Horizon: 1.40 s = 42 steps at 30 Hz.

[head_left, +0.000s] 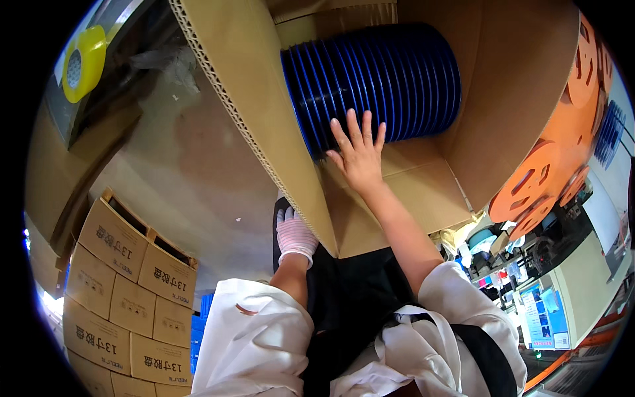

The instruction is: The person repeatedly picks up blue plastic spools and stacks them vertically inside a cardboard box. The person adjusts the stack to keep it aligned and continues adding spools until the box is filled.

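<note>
A large cardboard box (258,119) lies tilted in front of me with its open side toward me. Inside it, a row of blue plastic reels (377,86) stands packed face to face, forming a ribbed cylinder. My right hand (360,155) is bare and reaches into the box; its fingers are spread over the lower left of the row, touching the reels. A white and pinkish glove covers my left hand (296,235), which is outside the box against the lower part of its left wall. The left fingers point forward, stretched out; the thumb is hidden.
Printed cardboard boxes (132,304) are stacked on the left. A yellow roll of tape (84,64) is at the upper left. Orange reels (529,178) stand close beyond the box's right wall. Farther right are a cluttered bench (489,245) and a pale cabinet (582,284).
</note>
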Tool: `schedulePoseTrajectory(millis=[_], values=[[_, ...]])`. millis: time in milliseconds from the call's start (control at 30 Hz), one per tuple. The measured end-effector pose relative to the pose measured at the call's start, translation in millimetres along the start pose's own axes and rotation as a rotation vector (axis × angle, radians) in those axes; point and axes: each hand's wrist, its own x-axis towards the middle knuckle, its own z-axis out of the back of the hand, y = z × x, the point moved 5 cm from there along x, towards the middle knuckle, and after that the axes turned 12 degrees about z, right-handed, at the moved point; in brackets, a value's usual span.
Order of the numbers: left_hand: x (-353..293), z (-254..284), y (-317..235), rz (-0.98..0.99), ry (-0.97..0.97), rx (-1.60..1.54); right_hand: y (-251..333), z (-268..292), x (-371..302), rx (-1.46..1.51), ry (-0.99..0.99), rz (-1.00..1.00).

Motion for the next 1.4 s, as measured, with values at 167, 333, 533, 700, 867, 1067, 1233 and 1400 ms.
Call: schedulePoseTrajectory(millis=[167, 333, 533, 700, 867, 1067, 1233, 1400], values=[[5, -24, 6, -0.066, -0.108, 0.069, 3, 4, -51, 0.074, 0.05, -0.084], [7, -29, 7, -0.069, -0.125, 0.046, 14, 14, -26, 0.085, 0.004, -0.045], [-1, -21, 5, -0.034, -0.062, 0.055, 29, 10, 99, -0.019, -0.237, 0.237], [-5, -15, 4, -0.006, -0.064, -0.009, 36, -8, 132, -0.295, 0.031, 0.138], [4, -17, 4, -0.038, -0.068, 0.066, 27, 6, 97, -0.007, -0.176, 0.1], [6, -49, 17, -0.054, -0.251, -0.092, 42, -18, 48, 0.029, -0.046, -0.011], [3, -28, 4, -0.057, -0.075, 0.107, 41, -4, 16, 0.1, -0.095, 0.092], [-2, -25, 7, -0.036, -0.058, 0.087, -2, 31, 21, 0.048, -0.217, -0.019]])
